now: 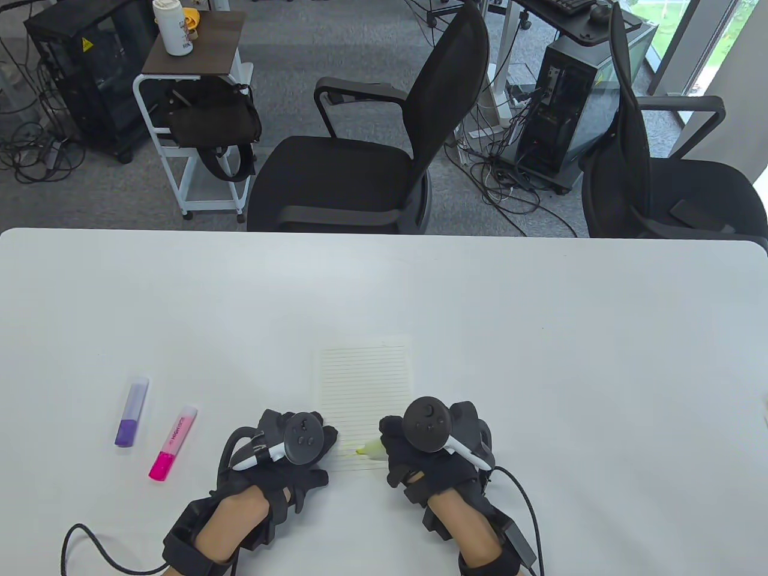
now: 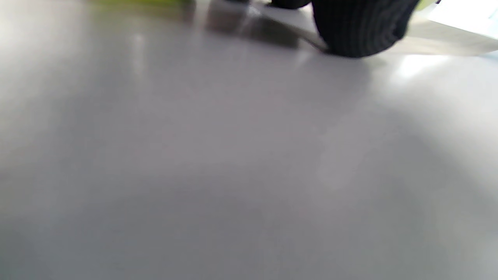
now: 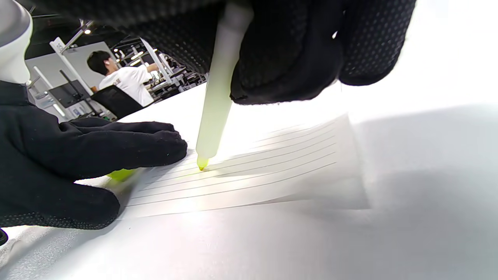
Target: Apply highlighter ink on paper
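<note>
Pinching the pale yellow-green highlighter pen [image 3: 218, 89] in our right hand [image 1: 435, 447], we have its chisel tip down on the small sheet of lined white paper [image 1: 366, 372], at the sheet's near edge, and we judge a stroke is under way. The pen leans steeply so the tip's flat can meet the paper. Our left hand [image 1: 282, 450] lies flat on the sheet's near-left corner, fingers straight and gripping nothing, apparently to stop the paper sliding under the tip. Something yellow-green (perhaps the pen's cap; we cannot tell) peeks from beneath that hand. Well to the left of the paper lie a capped pink highlighter [image 1: 173, 443] and a capped purple highlighter [image 1: 132, 412] on the white table [image 1: 540, 336], both untouched.
</note>
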